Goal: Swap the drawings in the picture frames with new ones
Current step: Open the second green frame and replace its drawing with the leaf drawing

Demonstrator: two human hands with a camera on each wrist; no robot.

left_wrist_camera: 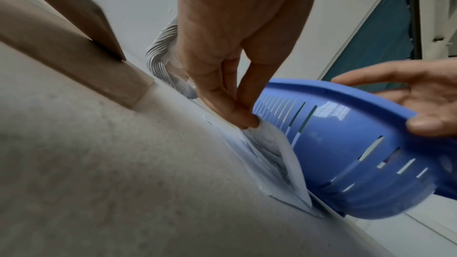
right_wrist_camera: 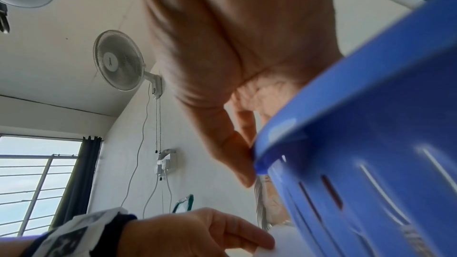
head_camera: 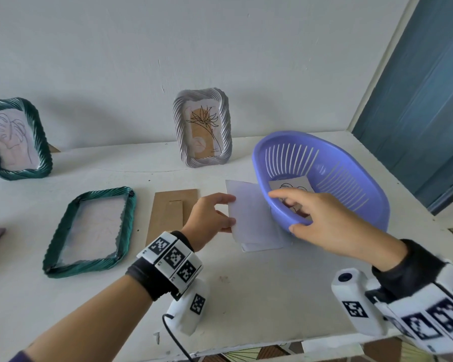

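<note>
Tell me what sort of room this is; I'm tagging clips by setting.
Probably a room in a home, not a workshop: a wall-mounted fan, a barred window with a dark curtain, and ornate picture frames standing on a white table against a plain wall.

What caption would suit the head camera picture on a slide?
Left hand pinches a paper sheet beside the tilted blue basket, which the right hand holds by its rim.

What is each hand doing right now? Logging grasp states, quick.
Left hand: pinching the white sheet by its edge.
Right hand: gripping the blue basket rim, tilting it.
</note>
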